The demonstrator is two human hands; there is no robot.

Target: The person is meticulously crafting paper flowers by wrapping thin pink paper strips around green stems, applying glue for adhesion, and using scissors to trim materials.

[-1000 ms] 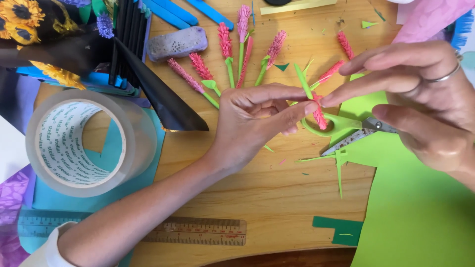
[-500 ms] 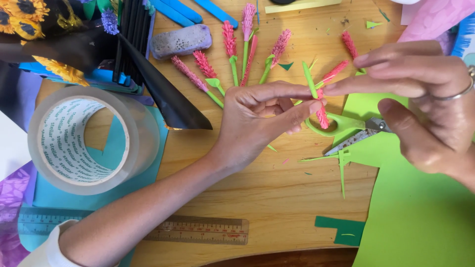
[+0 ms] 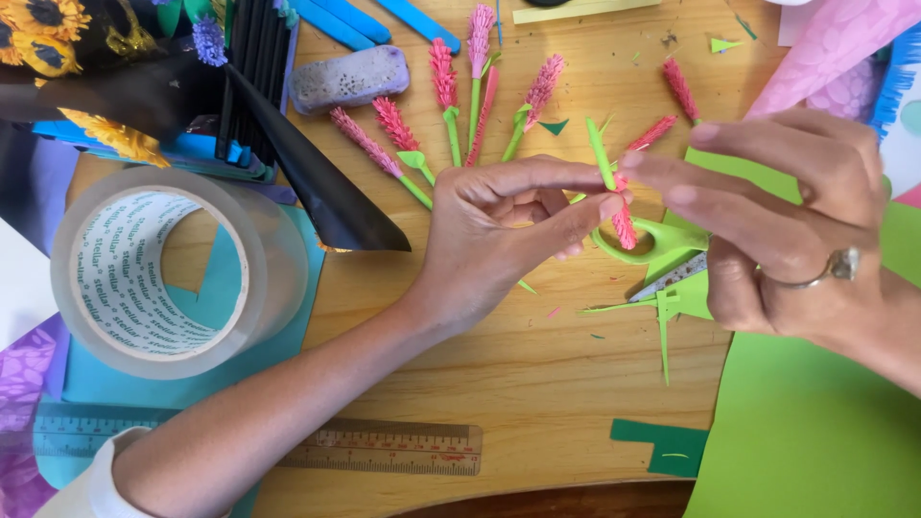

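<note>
Pinching paper flower [image 3: 624,223], stem [image 3: 601,153] partly hidden

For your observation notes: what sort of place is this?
Probably a craft table: green paper, scissors, a tape roll and finished paper flowers surround both hands working on one flower.

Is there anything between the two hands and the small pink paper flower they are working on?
Nothing visible: the left hand and right hand both pinch the pink paper flower directly, above the green-handled scissors.
</note>
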